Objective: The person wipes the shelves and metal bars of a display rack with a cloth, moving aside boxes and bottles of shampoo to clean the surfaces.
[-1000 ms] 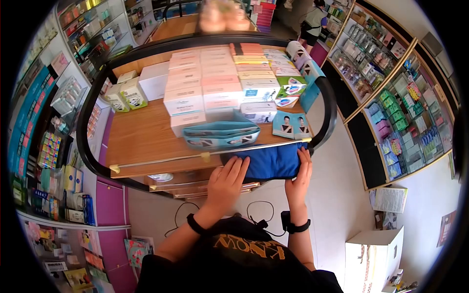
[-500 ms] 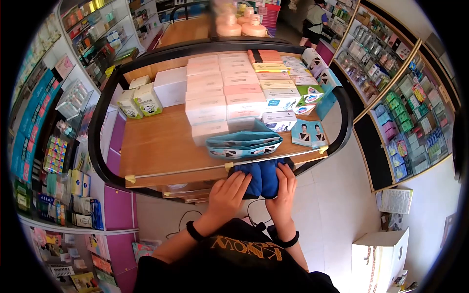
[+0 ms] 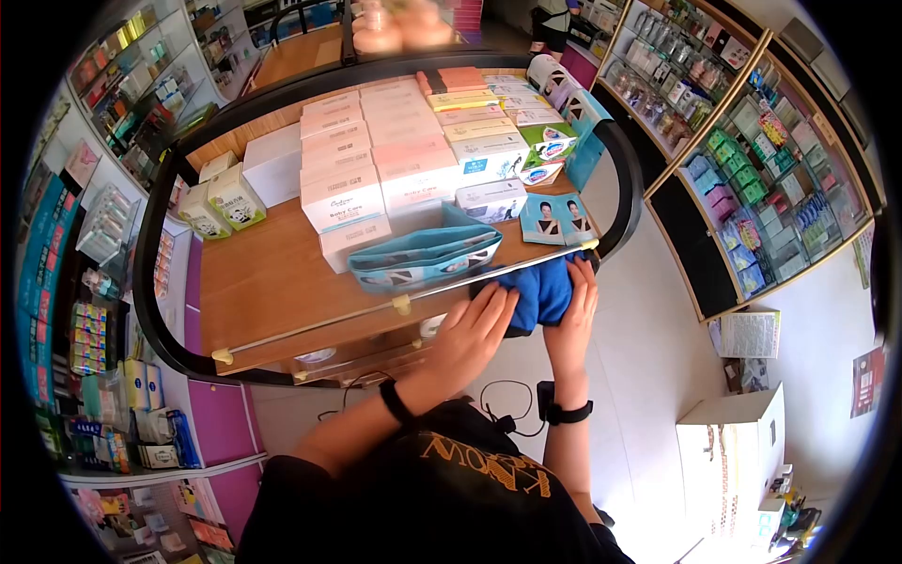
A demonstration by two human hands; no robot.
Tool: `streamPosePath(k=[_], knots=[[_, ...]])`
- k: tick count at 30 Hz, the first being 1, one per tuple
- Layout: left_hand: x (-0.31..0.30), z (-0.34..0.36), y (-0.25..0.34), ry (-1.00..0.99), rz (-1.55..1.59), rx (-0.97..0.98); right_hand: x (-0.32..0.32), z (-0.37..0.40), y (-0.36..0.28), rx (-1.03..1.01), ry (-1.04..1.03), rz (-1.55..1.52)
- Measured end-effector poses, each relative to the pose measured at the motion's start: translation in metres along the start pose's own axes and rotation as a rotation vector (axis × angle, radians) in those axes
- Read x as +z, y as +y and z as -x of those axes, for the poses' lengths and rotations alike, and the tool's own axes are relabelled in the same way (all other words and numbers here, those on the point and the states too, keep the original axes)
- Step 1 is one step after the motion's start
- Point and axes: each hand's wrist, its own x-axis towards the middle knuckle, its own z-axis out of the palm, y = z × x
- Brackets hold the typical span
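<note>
Two-handed grip on some bunched-up blue fabric point(image 3: 537, 291), squished between left hand point(image 3: 471, 331) and right hand point(image 3: 572, 308), right by the front rail point(image 3: 310, 331), near teal packets point(image 3: 427, 261).

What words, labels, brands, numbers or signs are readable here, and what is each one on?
"Baby Care": on the front of the stacked pale boxes.
"NOW": seemingly among the gold letters on the black shirt, the rest unclear.
Too small or blurred: the panda boxes, the shelf goods, the red wall notice.
</note>
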Motion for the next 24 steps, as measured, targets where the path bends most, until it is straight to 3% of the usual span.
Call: streamPosePath(k=[7,15,18,24], knots=[[0.017,-0.011,0.002,0.047,0.044,0.012,0.002,0.002,0.002,-0.008,0.042,0.036],[-0.017,0.020,-0.016,0.047,-0.011,-0.093,0.004,0.012,-0.033,0.025,0.108,-0.024],[-0.029,0.041,-0.021,0.014,-0.001,-0.222,0.009,0.010,-0.058,-0.068,0.050,-0.075],[-0.047,0.062,-0.024,-0.023,-0.041,-0.240,0.040,0.029,-0.073,-0.136,-0.021,-0.171]])
